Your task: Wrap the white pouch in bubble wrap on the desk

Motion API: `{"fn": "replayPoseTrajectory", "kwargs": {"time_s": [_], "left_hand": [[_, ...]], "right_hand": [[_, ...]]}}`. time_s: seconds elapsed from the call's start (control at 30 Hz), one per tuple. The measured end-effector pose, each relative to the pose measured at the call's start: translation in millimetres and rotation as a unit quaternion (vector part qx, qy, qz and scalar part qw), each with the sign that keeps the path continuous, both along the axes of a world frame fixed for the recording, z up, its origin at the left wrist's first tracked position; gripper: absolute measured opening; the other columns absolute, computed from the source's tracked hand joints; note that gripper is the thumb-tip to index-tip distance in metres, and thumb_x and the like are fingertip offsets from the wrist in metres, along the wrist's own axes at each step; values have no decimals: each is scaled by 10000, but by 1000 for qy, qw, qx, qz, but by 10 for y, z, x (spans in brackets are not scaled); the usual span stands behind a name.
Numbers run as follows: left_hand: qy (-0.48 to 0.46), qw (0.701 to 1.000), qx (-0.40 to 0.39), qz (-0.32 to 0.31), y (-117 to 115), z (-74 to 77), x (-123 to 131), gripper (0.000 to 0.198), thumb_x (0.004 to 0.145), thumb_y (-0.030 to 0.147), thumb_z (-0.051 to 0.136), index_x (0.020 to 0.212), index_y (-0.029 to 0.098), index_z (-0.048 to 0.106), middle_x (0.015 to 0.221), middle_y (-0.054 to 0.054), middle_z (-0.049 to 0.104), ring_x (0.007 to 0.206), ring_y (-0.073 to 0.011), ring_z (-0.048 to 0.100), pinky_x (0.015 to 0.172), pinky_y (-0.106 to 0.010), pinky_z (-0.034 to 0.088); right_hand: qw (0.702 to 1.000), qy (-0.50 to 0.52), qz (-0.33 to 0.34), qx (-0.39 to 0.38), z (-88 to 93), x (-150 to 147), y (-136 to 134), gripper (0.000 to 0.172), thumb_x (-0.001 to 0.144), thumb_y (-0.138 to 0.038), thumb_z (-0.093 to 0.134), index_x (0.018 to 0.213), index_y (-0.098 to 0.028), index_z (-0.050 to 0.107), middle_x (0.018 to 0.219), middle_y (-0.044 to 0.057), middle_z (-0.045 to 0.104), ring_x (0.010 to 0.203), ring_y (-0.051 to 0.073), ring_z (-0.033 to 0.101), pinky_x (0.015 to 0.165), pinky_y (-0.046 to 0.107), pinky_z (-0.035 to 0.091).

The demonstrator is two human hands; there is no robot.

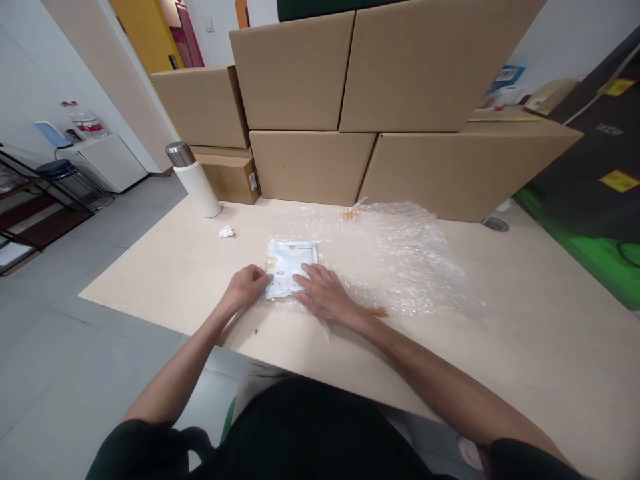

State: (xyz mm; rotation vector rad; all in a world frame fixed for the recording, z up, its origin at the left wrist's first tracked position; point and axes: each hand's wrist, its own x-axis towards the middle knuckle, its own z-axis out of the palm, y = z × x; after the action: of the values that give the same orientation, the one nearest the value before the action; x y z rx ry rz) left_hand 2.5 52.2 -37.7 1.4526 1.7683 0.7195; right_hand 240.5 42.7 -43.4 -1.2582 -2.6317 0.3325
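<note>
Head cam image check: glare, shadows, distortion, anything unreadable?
Head view: speckled glare across the clear plastic wrap; head view: soft shadows on the tabletop; head view: wide-angle stretch, with the cardboard boxes skewed outward at right; head view: small print on the white packet too fine to read.

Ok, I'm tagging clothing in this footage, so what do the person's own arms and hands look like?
The left hand and right hand show no gloves or watch. Both forearms are bare below short, dark sleeves that match the shirt.
</note>
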Motion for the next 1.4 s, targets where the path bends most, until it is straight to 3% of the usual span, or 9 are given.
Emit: {"fn": "replayPoseTrajectory", "kwargs": {"time_s": [0.1,0.33,0.53,0.67,0.87,1.07,1.13,1.27,1.4], "left_hand": [[-60,997,-26,-30,4,52,41,384,705,555,690,670,207,533,503,50,469,431,-103,396,462,-240,296],[-237,964,79,-89,-160,470,448,407,863,591,618,824,198,520,800,0,613,724,-133,589,699,-247,480],[-66,949,201,-232,-118,461,953,557,982,649,326,1122,203,629,1225,-115,600,1223,-259,523,1060,-417,413],[79,921,178,-336,-40,318,1262,478,1036,524,289,1252,274,634,1298,-92,545,1354,-272,391,1147,-495,299],[240,877,170,-379,1,132,1520,436,1034,498,330,1217,336,690,1318,-105,502,1265,-333,425,1029,-539,362],[252,857,190,-407,-20,87,1498,378,1009,483,421,1200,330,709,1377,-124,496,1266,-370,421,1007,-573,354],[206,887,191,-366,-9,65,1409,358,987,475,468,1209,318,702,1441,-124,455,1334,-396,368,1034,-609,324],[-37,982,146,-114,35,12,1159,555,833,499,677,1296,203,596,1310,-162,538,1266,-359,481,1025,-540,389],[-307,952,19,-6,27,96,1059,755,781,526,734,1377,173,434,1034,-88,645,892,-209,641,838,-373,497]], "right_hand": [[1000,21,-12,-15,1,-2,-9,448,1019,-387,431,1392,-177,563,1502,187,471,1332,362,455,1050,511,389],[959,236,14,-156,91,191,-67,548,1023,-501,367,1498,-241,451,1546,93,462,1462,282,359,1156,489,342],[843,435,-57,-311,114,540,-129,512,932,-468,571,1405,-272,562,1359,82,638,1153,269,640,989,450,506],[820,440,-172,-322,34,852,-220,391,885,-406,599,1207,-198,676,1030,61,736,913,246,682,821,393,542],[934,234,-216,-165,133,1341,-279,281,894,-274,450,932,-189,715,941,81,734,881,260,662,811,399,489],[969,206,-138,-13,111,1146,-46,338,964,-257,364,1110,-177,658,1167,127,697,1103,267,614,948,413,454],[979,176,-97,-22,43,985,21,360,1010,-294,318,1039,-171,655,1073,125,705,1045,259,620,939,410,447],[983,122,-134,-14,-19,793,29,470,1057,-419,251,944,-179,639,967,116,685,978,251,610,923,411,428],[977,126,-166,-47,47,810,-26,458,1038,-511,304,1004,-211,648,1065,106,690,1051,272,609,940,444,427]]}}
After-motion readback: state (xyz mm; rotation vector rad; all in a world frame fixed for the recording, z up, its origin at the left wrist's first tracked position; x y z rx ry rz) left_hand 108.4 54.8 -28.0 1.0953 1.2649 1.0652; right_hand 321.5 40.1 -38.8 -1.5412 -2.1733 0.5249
